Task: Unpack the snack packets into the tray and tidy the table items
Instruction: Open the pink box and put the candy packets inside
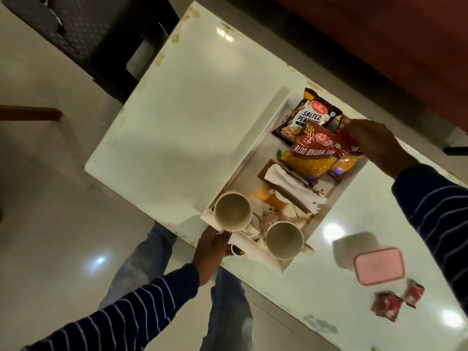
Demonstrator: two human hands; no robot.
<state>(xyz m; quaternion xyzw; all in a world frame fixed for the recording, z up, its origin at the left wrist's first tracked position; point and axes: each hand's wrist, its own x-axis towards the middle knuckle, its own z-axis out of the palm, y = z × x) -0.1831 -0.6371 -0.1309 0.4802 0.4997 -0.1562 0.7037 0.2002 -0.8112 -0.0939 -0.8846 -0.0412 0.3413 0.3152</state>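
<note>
red aloo bhujia packet [316, 150] in tray [253, 138], pinched by right hand [374, 145]

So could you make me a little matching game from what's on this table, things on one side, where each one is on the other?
Things:
1. Dark salted peanuts packet
2. Pink rectangular lidded box
3. Plain white mug
4. Red aloo bhujia packet

Places:
A. on the bare table, outside the white tray
B. tray's near corner, by the left hand
C. under the right hand's fingers
D. tray's far end

Pairs: 1-D, 2-A, 3-B, 4-C
</note>
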